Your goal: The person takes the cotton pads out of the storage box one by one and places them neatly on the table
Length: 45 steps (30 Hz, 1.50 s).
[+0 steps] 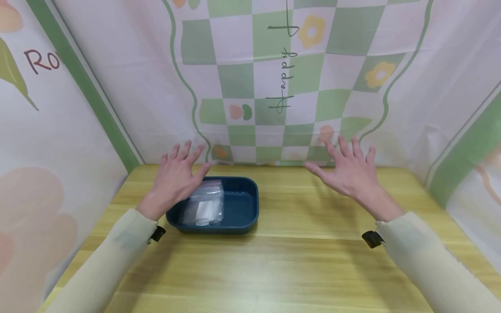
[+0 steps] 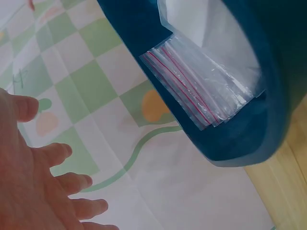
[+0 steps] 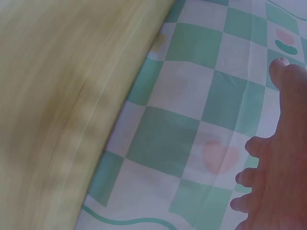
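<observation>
My left hand [image 1: 176, 178] hovers over the left end of a dark blue rectangular tub [image 1: 250, 224], its fingers spread and holding nothing. Inside the tub lie clear zip-lock bags [image 1: 216, 195] with red-lined seals, overlapping in a stack, and something white [image 1: 206, 211] shows in or among them. The left wrist view has the bags [image 2: 206, 86] close up, with the left hand [image 2: 38, 177] apart from them. Off to the right, above the table, my right hand [image 1: 350, 174] is spread and holds nothing. In the right wrist view, that hand [image 3: 283, 163] has only cloth and tabletop near it.
The wooden table [image 1: 274, 269] reaches back to a hanging cloth [image 1: 270, 78] with green and white checks and flowers. More printed cloth [image 1: 39, 130] hangs at the left side. Each wrist wears a small black device [image 1: 158, 234] near the pale sleeve cuff [image 1: 133, 226].
</observation>
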Motion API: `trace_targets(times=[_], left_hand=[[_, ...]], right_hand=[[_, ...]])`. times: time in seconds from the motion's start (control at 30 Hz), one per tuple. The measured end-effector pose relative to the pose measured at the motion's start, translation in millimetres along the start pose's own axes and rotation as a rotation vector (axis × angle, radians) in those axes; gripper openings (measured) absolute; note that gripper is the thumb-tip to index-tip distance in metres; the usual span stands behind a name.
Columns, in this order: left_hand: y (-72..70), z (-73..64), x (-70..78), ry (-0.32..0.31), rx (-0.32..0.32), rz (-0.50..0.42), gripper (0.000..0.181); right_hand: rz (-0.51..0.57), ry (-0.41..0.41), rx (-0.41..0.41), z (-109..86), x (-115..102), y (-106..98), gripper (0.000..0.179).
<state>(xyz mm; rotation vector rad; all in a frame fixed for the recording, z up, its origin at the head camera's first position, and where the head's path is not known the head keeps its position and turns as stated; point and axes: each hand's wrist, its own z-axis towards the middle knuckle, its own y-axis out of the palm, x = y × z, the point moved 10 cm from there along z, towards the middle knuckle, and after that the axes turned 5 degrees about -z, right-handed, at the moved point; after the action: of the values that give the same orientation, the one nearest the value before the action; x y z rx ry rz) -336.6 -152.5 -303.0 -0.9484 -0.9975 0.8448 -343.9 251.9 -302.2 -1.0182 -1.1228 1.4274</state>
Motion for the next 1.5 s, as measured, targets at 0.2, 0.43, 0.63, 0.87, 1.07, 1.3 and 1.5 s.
trace_targets(times=[0.2,0.43,0.63,0.87,1.07,1.3,1.5], left_hand=[[0.3,-6.5,-2.3,0.003,-0.003,-0.002,0.074],[-2.2,-17.3,0.0,0.022,0.005,0.001,0.073],[-3.8,-23.6,-0.7,0.019,0.004,0.004,0.071],[-3.5,-31.0,-4.1,0.012,-0.004,-0.010,0.075],[-3.7,-39.4,-7.5,0.025,0.011,-0.026,0.072],[-6.5,-47.2,-9.4,0.022,0.019,-0.024,0.072],[-8.0,-51.1,-9.7,0.022,0.019,-0.019,0.072]], right_hand=[[0.011,-0.003,-0.004,-5.4,-0.4,2.7,0.106],[0.000,-0.016,-0.010,-13.5,-0.8,4.8,0.108],[0.001,-0.032,0.001,-19.8,-0.8,3.7,0.106],[0.000,-0.040,0.006,-28.7,-3.4,2.2,0.104],[0.003,-0.046,0.007,-38.2,-6.0,4.8,0.105],[0.017,-0.052,0.016,-47.2,-6.6,6.6,0.104],[0.027,-0.056,0.014,-53.2,-6.5,6.9,0.103]])
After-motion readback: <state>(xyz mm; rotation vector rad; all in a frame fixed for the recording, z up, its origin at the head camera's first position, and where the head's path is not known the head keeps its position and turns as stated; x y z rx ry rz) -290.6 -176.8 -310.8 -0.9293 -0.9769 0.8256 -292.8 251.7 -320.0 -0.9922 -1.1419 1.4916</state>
